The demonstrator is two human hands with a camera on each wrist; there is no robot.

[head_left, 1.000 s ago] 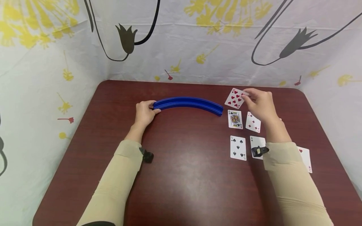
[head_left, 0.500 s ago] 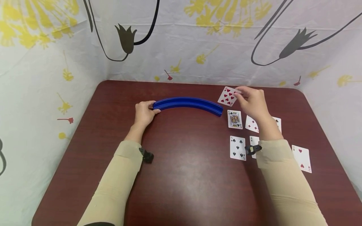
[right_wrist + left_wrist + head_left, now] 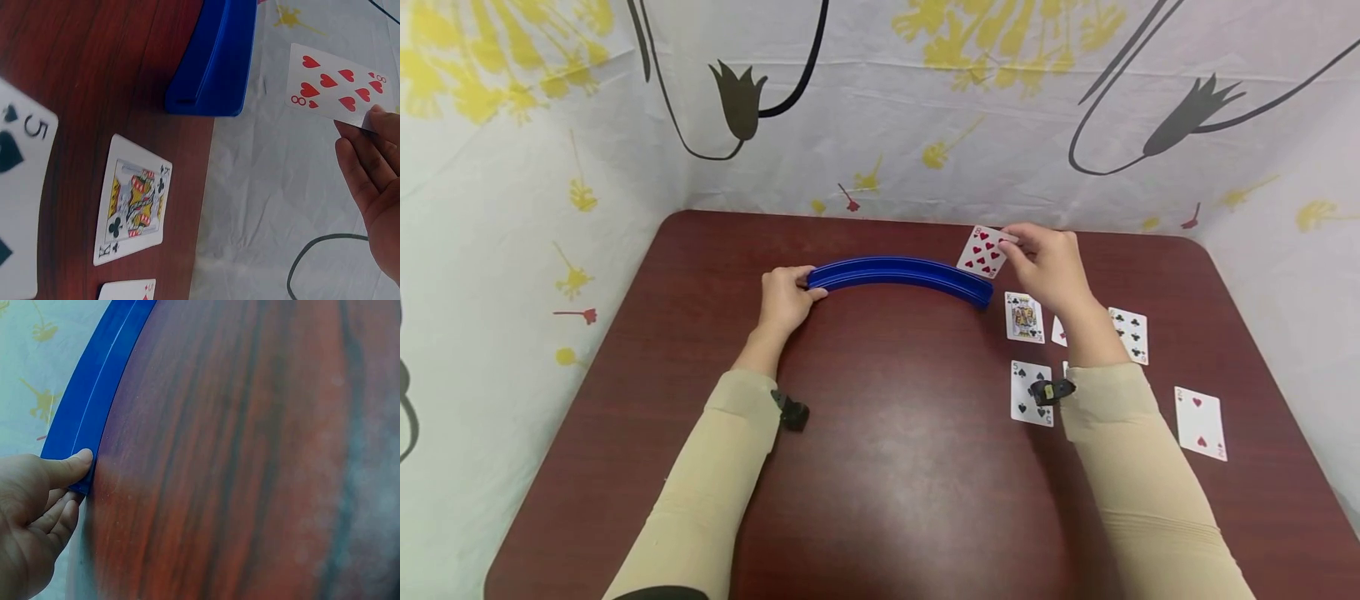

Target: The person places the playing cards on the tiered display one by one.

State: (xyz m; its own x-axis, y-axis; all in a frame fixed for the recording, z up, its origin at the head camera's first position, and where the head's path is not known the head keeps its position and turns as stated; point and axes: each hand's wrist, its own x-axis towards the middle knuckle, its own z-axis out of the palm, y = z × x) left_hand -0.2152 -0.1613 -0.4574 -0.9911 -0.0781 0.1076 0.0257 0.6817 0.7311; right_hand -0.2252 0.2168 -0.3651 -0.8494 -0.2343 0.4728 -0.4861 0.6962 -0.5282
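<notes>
A curved blue card holder [image 3: 895, 271] with a groove along its length stands near the table's far side. My left hand [image 3: 784, 300] grips its left end, with the thumb on the near side, as the left wrist view shows. Between thumb and fingers my right hand [image 3: 1051, 267] pinches an eight of hearts [image 3: 337, 84] by one edge, face toward me. That card is raised just behind the holder's right end in the head view. Below the right hand lie a king of clubs [image 3: 1024, 317] and a five of spades [image 3: 1024, 379], both face up.
A six of clubs [image 3: 1131, 333] and a two of hearts [image 3: 1200, 423] lie farther right on the dark red table [image 3: 880, 467]. The right forearm covers most of two other cards. A patterned white cloth [image 3: 850, 108] hangs behind the table.
My right hand has carried the eight of hearts leftward, from above the king of clubs to the holder's right end. The left hand and the holder have stayed put.
</notes>
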